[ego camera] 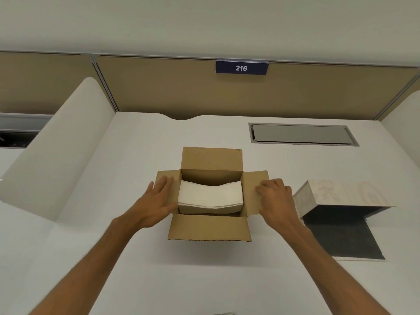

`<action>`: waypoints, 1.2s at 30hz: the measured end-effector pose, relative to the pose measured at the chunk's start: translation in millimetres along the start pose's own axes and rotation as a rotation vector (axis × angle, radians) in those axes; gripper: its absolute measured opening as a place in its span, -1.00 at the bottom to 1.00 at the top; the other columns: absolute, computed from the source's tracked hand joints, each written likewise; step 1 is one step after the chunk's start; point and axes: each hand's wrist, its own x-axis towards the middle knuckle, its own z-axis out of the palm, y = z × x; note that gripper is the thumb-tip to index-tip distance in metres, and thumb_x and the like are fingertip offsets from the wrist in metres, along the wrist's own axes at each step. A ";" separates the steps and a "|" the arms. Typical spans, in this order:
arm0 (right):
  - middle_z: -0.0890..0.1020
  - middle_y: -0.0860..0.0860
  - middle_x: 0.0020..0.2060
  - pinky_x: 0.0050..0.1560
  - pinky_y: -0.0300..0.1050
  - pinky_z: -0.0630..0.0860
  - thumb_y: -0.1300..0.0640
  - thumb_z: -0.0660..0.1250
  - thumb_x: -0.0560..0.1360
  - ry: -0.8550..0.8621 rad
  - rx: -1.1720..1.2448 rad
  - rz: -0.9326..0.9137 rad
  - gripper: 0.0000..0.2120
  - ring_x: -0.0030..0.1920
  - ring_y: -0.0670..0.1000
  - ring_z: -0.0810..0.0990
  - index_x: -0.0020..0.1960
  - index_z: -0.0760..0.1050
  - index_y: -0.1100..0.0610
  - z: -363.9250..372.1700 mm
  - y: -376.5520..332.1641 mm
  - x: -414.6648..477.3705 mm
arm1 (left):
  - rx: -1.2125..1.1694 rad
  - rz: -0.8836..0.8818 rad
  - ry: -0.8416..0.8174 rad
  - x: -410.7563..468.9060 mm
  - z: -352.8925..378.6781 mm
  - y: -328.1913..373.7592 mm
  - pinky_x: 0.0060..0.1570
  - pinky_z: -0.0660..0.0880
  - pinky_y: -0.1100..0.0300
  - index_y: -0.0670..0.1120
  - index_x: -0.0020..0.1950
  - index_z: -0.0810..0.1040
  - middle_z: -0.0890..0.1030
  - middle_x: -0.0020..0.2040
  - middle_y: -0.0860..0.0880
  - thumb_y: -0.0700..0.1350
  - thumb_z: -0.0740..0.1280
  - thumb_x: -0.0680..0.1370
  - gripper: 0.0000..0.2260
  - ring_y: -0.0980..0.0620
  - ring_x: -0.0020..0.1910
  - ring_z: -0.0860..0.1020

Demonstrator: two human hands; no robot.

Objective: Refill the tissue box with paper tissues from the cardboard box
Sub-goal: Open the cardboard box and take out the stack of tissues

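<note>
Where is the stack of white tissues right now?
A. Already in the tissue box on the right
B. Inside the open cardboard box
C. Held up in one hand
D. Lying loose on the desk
B: the white tissue stack lies inside the open cardboard box, while the left hand and right hand rest on its side flaps, holding nothing.

— Surface condition?
— White desk (141, 258), matte, evenly lit; a grey metal cable hatch (303, 134) is set flush near its back edge.
— Enclosure?
— Tan fabric partition (159, 87) behind, aluminium-framed, carrying a blue plate (241, 68) marked 216. A white rounded divider (59, 151) stands left. Pale wall (204, 21) above.
</note>
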 end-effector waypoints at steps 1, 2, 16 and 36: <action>0.52 0.03 0.33 0.29 0.00 0.36 0.08 0.39 0.53 0.015 0.012 0.000 -0.69 0.31 0.08 0.42 0.26 0.53 0.06 5.1 -0.1 -1.4 | -0.085 -0.032 -0.024 -0.1 4.6 3.1 0.53 -0.07 -0.14 0.06 0.59 -0.31 -0.29 0.62 0.05 0.37 0.09 0.57 -0.18 -0.12 0.60 -0.20; 0.57 0.04 0.27 0.21 -0.02 0.41 0.03 0.36 0.55 0.047 0.046 0.003 -0.74 0.22 0.07 0.49 0.21 0.55 0.07 9.6 -0.9 -3.0 | -0.138 -0.044 -0.050 -0.2 8.6 5.9 0.53 -0.06 -0.15 0.06 0.58 -0.35 -0.32 0.61 0.07 0.47 0.11 0.50 -0.08 -0.10 0.59 -0.23; 0.58 0.13 0.23 0.21 0.08 0.48 0.00 0.38 0.54 0.184 0.199 -0.099 -0.66 0.24 0.16 0.50 0.24 0.51 0.15 8.7 -34.3 16.3 | -0.155 0.023 0.037 2.9 30.1 15.4 0.50 -0.30 -0.05 0.10 0.53 -0.47 -0.36 0.60 -0.06 0.59 0.18 0.32 0.13 -0.06 0.58 -0.33; 0.60 0.05 0.14 -0.06 -0.08 0.45 -0.25 0.49 0.37 -0.440 0.080 -0.384 -0.43 0.05 0.06 0.57 0.19 0.45 0.08 63.0 -105.5 101.6 | 0.001 -0.055 0.182 0.6 51.1 30.8 0.51 -0.32 -0.23 0.07 0.51 -0.51 -0.37 0.60 -0.10 0.67 0.05 0.27 0.15 -0.06 0.55 -0.39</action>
